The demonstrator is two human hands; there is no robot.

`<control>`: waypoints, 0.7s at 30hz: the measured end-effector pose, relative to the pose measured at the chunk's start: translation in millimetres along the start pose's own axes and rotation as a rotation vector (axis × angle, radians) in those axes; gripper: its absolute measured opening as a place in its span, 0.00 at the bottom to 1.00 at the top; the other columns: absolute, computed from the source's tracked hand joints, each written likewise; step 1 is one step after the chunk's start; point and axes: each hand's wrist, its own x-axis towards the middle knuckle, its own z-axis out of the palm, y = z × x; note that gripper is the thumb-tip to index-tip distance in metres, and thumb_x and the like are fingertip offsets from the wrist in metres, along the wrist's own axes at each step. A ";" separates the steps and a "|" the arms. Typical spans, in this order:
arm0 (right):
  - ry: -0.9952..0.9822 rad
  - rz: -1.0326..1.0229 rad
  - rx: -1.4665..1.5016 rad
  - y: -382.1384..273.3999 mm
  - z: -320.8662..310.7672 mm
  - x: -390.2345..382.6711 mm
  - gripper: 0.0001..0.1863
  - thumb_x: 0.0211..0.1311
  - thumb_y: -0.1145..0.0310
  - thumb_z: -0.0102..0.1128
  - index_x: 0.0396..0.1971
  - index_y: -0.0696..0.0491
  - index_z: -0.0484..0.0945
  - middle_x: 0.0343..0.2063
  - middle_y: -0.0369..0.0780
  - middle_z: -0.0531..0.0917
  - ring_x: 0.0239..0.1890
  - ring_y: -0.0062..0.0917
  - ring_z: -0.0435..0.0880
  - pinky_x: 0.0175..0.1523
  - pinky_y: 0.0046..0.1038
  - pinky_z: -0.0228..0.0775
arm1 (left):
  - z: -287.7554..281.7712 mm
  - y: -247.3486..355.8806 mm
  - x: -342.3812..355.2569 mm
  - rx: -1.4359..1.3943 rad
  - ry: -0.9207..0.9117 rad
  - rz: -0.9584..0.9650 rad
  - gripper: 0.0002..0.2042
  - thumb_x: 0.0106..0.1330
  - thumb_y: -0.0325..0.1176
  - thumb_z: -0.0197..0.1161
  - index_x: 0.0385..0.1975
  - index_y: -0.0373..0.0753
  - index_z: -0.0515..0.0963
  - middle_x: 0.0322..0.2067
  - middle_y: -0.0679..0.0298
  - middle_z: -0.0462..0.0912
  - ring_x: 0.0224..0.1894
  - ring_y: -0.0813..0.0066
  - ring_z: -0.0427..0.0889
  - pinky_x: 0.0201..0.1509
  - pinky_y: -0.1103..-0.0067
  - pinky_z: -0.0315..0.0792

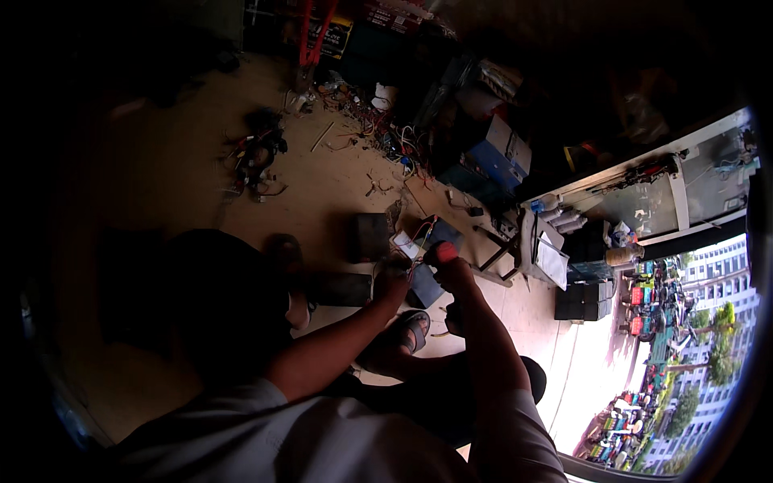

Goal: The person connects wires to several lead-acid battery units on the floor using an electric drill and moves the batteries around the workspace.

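Note:
My right hand (455,278) is closed around a tool with a red rounded head (441,253) and a dark lower part, which looks like a cordless drill. My left hand (391,283) is closed beside thin red and yellow wires (419,241); its fingers are in shadow, so what they hold is unclear. Around both hands are dark box-shaped blocks, like battery packs: one block (425,287) lies between the hands, another block (370,237) stands beyond the left hand, and a third block (346,289) is to its left. A white piece (405,244) lies by the wires.
A sandalled foot (416,330) is below the hands. A small chair (539,251) with papers stands right, before stacked dark blocks (584,301). Tangled wires (258,153) and scrap litter the floor farther off, near a blue box (499,153). Bright daylight enters at right; the left is dark.

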 end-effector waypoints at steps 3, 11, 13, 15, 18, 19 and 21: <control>-0.009 0.011 -0.012 -12.0 -4.1 2.3 0.13 0.52 0.57 0.67 0.32 0.50 0.86 0.25 0.40 0.88 0.32 0.35 0.90 0.40 0.40 0.82 | -31.7 17.8 0.3 0.177 0.073 0.151 0.14 0.65 0.39 0.58 0.35 0.36 0.86 0.36 0.45 0.88 0.42 0.43 0.87 0.47 0.55 0.79; -0.022 -0.075 -0.207 -3.9 10.2 7.8 0.16 0.57 0.53 0.66 0.44 0.41 0.85 0.35 0.40 0.89 0.40 0.35 0.90 0.42 0.41 0.82 | -69.3 43.6 -32.2 -0.200 0.029 -0.015 0.11 0.63 0.36 0.63 0.35 0.37 0.87 0.29 0.54 0.89 0.35 0.56 0.90 0.44 0.63 0.81; 0.004 -0.128 -0.244 17.2 13.5 6.6 0.18 0.59 0.50 0.66 0.49 0.37 0.85 0.39 0.40 0.90 0.43 0.34 0.90 0.43 0.41 0.82 | -70.8 44.6 -35.2 -0.131 -0.027 -0.045 0.10 0.63 0.35 0.65 0.36 0.37 0.87 0.26 0.57 0.88 0.32 0.64 0.89 0.41 0.66 0.81; 0.036 -0.214 -0.191 3.6 4.8 17.4 0.19 0.58 0.49 0.66 0.49 0.37 0.85 0.41 0.41 0.89 0.45 0.36 0.89 0.46 0.42 0.81 | -81.2 37.1 -37.3 -0.177 0.051 -0.105 0.09 0.64 0.34 0.65 0.33 0.35 0.86 0.25 0.58 0.87 0.30 0.67 0.88 0.37 0.68 0.78; -0.013 -0.236 -0.144 2.7 -1.7 20.8 0.21 0.57 0.49 0.66 0.50 0.38 0.85 0.41 0.43 0.89 0.48 0.39 0.88 0.50 0.41 0.81 | -79.3 33.7 -40.9 -0.065 0.029 -0.010 0.11 0.64 0.37 0.67 0.35 0.34 0.85 0.23 0.58 0.87 0.30 0.65 0.88 0.38 0.66 0.78; 0.005 -0.261 -0.133 8.3 -2.0 21.1 0.21 0.57 0.50 0.66 0.50 0.40 0.85 0.41 0.43 0.89 0.48 0.39 0.88 0.50 0.41 0.81 | -74.2 28.5 -37.0 0.037 -0.028 0.055 0.13 0.63 0.38 0.68 0.37 0.33 0.85 0.25 0.57 0.87 0.31 0.64 0.88 0.40 0.66 0.79; -0.052 -0.302 -0.237 21.6 -2.6 24.7 0.21 0.57 0.51 0.65 0.49 0.43 0.85 0.41 0.44 0.89 0.47 0.39 0.88 0.49 0.41 0.80 | -61.4 15.2 -25.4 0.236 -0.149 0.192 0.17 0.62 0.41 0.71 0.42 0.32 0.84 0.28 0.56 0.88 0.34 0.62 0.89 0.42 0.66 0.80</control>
